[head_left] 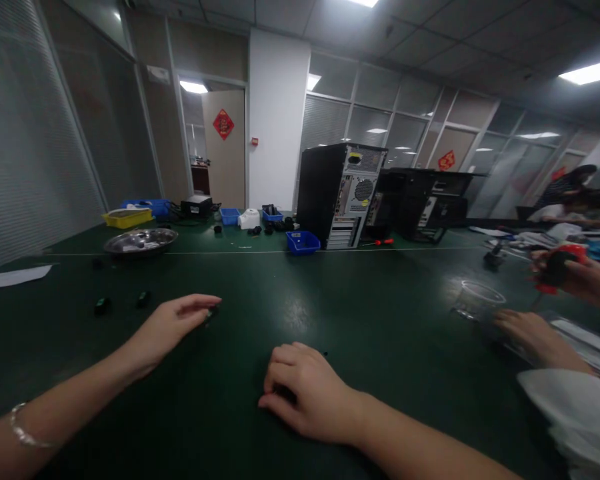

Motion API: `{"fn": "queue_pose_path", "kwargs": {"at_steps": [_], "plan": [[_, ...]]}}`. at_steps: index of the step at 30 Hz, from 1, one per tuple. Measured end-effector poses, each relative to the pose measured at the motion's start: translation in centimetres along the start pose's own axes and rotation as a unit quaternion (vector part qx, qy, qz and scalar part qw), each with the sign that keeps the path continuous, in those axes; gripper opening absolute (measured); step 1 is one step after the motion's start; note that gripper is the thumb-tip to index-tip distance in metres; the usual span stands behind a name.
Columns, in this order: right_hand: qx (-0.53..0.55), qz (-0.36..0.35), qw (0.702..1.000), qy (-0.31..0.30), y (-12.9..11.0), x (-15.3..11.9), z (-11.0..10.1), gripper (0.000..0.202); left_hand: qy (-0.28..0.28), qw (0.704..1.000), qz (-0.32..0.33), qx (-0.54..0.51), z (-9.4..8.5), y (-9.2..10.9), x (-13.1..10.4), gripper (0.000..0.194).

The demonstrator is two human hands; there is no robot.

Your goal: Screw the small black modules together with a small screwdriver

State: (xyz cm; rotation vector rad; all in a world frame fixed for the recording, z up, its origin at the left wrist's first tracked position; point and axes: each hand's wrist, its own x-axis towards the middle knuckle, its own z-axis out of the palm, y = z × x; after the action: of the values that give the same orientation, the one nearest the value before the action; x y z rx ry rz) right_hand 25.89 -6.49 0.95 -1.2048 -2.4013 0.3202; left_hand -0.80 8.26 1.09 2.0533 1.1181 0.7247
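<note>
Above the green table (250,293), my left hand (177,323) pinches a small dark piece (211,313) between thumb and fingertips; its kind is too blurred to tell. My right hand (307,390) rests on the table nearer to me, its fingers curled into a loose fist. Whatever it may hold is hidden inside. A tiny black speck (325,353) lies just beyond its knuckles. Left of my left hand sit two small black parts with green faces, one farther left (101,306) and one closer (143,299).
A metal bowl (141,243) with small parts stands back left. A blue tray (303,243) sits before a black computer tower (325,193). At right, a co-worker's hand (593,280) holds a red-and-black tool (557,267), near a clear round container (477,300).
</note>
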Motion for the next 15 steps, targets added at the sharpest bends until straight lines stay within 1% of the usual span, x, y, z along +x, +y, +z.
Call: {"fn": "queue_pose_path", "kwargs": {"at_steps": [3,5,6,7,9,12,15], "plan": [[0.009,0.044,0.998,0.043,-0.3,0.1,-0.2,0.012,-0.052,0.995,-0.011,-0.084,4.3,4.0,-1.5,0.038],[0.023,0.068,0.994,0.077,-0.6,0.2,-0.3,0.02,-0.097,0.963,-0.057,-0.244,6.7,5.8,-2.4,0.036],[0.048,0.079,0.991,0.099,-0.7,0.3,-0.4,0.026,-0.116,0.946,-0.066,-0.294,7.7,6.3,-2.8,0.034],[0.079,0.084,0.986,0.119,-0.8,0.4,-0.3,0.031,-0.134,0.931,-0.065,-0.332,8.5,6.5,-3.1,0.033],[0.133,0.079,0.978,0.137,-0.8,0.5,-0.2,0.036,-0.15,0.913,-0.064,-0.373,9.5,6.2,-3.6,0.031],[0.172,0.062,0.975,0.129,-0.5,0.7,0.2,0.034,-0.136,0.906,-0.069,-0.396,10.2,5.0,-3.8,0.031],[0.19,0.059,0.972,0.121,-0.3,0.8,0.7,0.033,-0.12,0.905,-0.085,-0.4,10.3,4.0,-3.8,0.03]]}}
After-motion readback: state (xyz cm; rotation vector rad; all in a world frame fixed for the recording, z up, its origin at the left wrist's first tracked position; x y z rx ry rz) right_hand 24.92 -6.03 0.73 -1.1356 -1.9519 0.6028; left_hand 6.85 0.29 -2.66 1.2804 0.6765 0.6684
